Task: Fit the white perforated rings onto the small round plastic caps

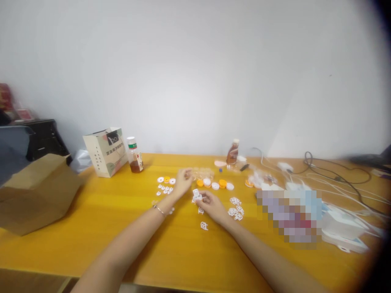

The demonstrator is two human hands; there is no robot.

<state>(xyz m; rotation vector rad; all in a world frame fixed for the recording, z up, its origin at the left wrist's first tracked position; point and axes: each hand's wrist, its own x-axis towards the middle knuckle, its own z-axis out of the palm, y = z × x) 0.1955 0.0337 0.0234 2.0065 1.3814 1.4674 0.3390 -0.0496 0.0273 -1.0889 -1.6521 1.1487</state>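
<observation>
My left hand (182, 182) reaches forward over the yellow table (122, 228), its fingers pinched on a small clear piece I cannot make out, beside white and orange round discs (166, 180). My right hand (211, 205) holds a small white plastic part (196, 194) just above the table. White wheel-shaped parts (236, 208) lie to its right and one (204, 226) lies in front of it. A row of orange and white caps (215, 184) sits beyond both hands.
A brown cardboard box (36, 195) lies at the left. A paper bag (105, 151) and a tea bottle (134, 155) stand at the back left, a brown bottle (232, 152) at the back middle. White cables and chargers (330, 183) crowd the right side.
</observation>
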